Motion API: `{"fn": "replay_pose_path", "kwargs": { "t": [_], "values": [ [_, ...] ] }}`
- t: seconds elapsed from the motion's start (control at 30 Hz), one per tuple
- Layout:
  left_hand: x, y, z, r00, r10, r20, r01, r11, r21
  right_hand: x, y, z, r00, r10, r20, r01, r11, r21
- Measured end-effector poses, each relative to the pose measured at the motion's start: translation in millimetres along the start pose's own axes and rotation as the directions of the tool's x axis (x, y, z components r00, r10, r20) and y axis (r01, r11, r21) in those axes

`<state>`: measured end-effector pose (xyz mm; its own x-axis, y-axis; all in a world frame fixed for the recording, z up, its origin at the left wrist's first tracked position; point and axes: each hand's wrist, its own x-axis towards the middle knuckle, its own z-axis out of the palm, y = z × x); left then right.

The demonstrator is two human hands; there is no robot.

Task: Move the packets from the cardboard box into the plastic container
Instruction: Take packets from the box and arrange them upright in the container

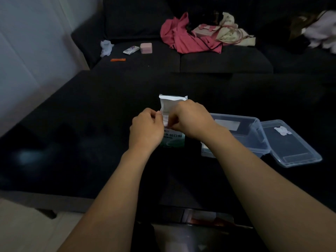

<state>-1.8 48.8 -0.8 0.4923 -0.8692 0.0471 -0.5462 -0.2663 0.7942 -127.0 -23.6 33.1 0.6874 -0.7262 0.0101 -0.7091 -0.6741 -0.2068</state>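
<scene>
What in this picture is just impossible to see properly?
Head view only:
- Packets inside the cardboard box: hidden by the left hand and right hand.
- Each hand's grip at the box opening: fingertips hidden behind knuckles.
- Plastic container near side: covered by the right forearm.
- Box print: partly covered, dim.
</scene>
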Motion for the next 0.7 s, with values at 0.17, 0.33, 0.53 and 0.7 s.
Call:
{"fn": "replay_pose_path", "kwargs": {
  "t": [0.17,0.33,0.53,0.7],
  "values": [
    [-1.8,0.6,3.2,1.0,0.023,-0.011,-0.023,1.0,0.006,1.1,3.5,4.0,1.0,0.021,-0.01,-0.021,1.0,0.008],
    [-1.8,0.7,3.5,0.999,0.043,0.003,-0.043,0.998,0.044,2.5,3.9,8.1,0.997,0.025,-0.068,-0.027,0.999,-0.028],
    [-4.3,0.4,4.8,0.995,0.102,-0.016,-0.097,0.975,0.2,-0.7,6.6,9.9,0.994,0.0,-0.112,-0.005,0.999,-0.045],
    [-4.8,3.2,6.3,0.993,0.12,-0.013,-0.112,0.953,0.281,0.7,7.7,11.9,0.994,0.001,-0.113,-0.008,0.998,-0.059]
  ]
}}
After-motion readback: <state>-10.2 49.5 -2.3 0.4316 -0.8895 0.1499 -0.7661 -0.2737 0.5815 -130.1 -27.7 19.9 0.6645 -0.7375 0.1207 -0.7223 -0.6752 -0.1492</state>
